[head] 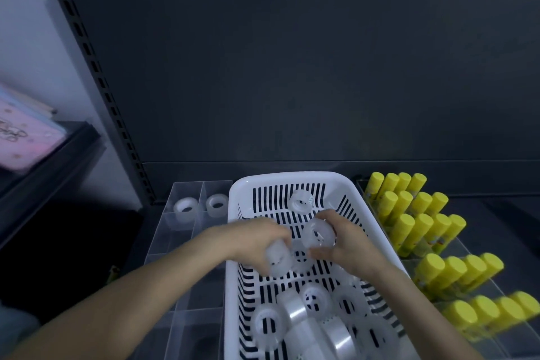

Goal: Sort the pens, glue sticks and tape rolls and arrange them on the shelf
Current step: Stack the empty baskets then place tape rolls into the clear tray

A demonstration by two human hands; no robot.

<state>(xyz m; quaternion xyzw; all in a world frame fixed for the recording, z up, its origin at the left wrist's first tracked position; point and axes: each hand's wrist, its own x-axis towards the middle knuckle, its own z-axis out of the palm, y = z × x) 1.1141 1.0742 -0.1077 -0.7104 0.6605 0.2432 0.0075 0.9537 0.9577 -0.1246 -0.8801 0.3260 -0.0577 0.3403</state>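
Observation:
A white slotted basket (pixel 242 242) stands on the dark shelf and holds several clear tape rolls (pixel 314 298). My left hand (pixel 254 238) is inside it, closed on a tape roll (pixel 277 260). My right hand (pixel 342 242) grips another tape roll (pixel 318 234) beside it. One loose roll (pixel 301 201) lies at the basket's far end. Two tape rolls (pixel 184 209) (pixel 216 204) sit in the far cells of a clear divided tray (pixel 169 242) left of the basket. Yellow glue sticks (pixel 415 213) stand in rows on the right.
A clear tiered holder (pixel 467 248) carries the glue sticks. The dark back panel (pixel 292 82) rises behind everything. A slotted upright (pixel 96 76) stands at the left, and beyond it a lower shelf holds pink notebooks (pixel 23 137).

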